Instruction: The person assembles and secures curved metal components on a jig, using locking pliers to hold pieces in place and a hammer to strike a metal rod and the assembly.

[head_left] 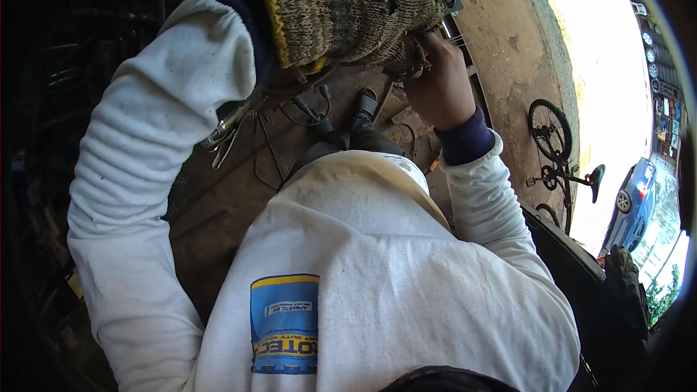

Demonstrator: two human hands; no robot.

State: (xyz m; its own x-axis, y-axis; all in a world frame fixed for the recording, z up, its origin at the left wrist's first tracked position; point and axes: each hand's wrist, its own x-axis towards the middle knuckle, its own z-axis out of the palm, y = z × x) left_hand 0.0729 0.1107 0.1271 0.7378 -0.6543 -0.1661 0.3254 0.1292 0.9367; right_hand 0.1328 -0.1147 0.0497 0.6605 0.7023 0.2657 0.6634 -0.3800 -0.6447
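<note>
A worn brown knit work glove [348,7] with a yellow edge at its cuff covers my left hand [377,11]. The knit is dirty, with a small hole and frayed ends. My left arm bends across the top of the view, and the fingers of that hand cannot be made out. Bare, my right hand [441,83] meets the frayed end of the glove, its fingers closed at the knit and partly hidden behind it. Both arms wear white sleeves with dark blue cuffs.
Cables [312,109] and metal tools [226,138] lie near my feet on the brown floor. A dark metal edge [475,80] runs beside my right arm. Farther right are a bicycle [555,156] and, outside in bright light, a blue car [633,199].
</note>
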